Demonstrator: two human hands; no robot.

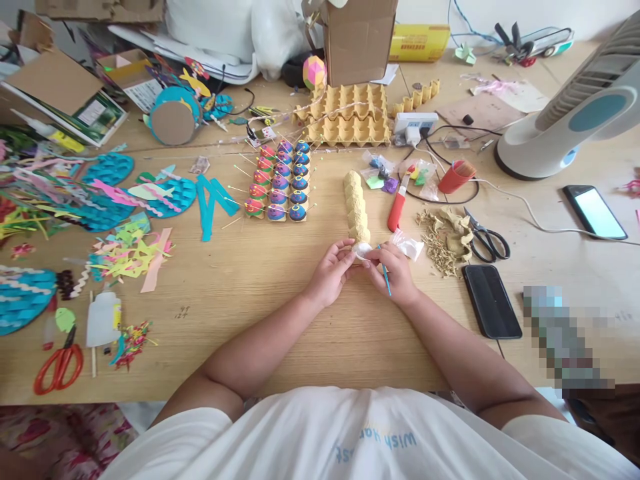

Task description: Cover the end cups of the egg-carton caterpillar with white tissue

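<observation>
A strip of pale yellow egg-carton cups (356,203) lies lengthwise in front of me, its near end reaching my fingers. At that end is a small white piece (363,251), with the fingers of my left hand (331,270) closed on its left side. My right hand (393,270) pinches a thin blue stick tool (387,279) beside the white piece. Just behind the right hand sits a crumpled clear plastic wrapper (407,245). A red-handled cutter (397,208) rests to the right of the strip.
Painted egg-carton cups with pins (277,180) stand left of the strip. Brown carton scraps (440,240), black scissors (487,241) and a dark phone (491,301) lie to the right. A white fan (565,110) stands at the back right. Orange scissors (60,367) lie at the left.
</observation>
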